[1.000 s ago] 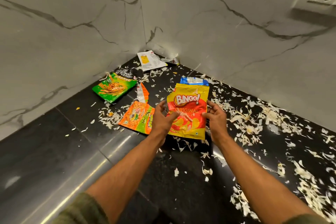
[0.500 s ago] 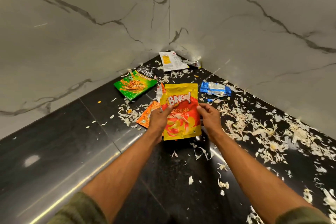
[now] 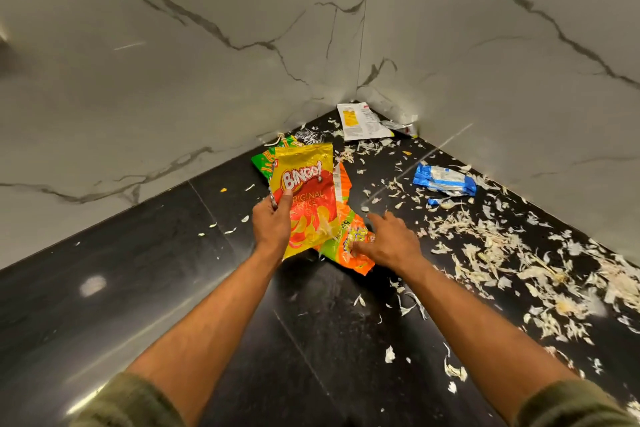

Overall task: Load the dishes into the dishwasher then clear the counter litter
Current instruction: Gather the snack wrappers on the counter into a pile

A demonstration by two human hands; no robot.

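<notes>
Item one: yellow chip bag, empty and crinkled, held upright clear of the bench by the left hand, thumb and fingers pinching its lower left edge. It seems to be kept aloft so that this hand serves as the collecting hand.

Item two: orange wrapper, flat on the bench, partly under the yellow bag. The right hand rests on its lower end, fingers spread and pressing down (a grip is not yet closed), likely to draw it in next.

Item three: green packet, behind the yellow bag, against the wall.

Item four: white paper, deep in the corner.

Item five: blue wrapper, near the right wall, untouched.

Item six: pale vegetable peelings, strewn over the bench's right side, probably left for sweeping last.
</notes>
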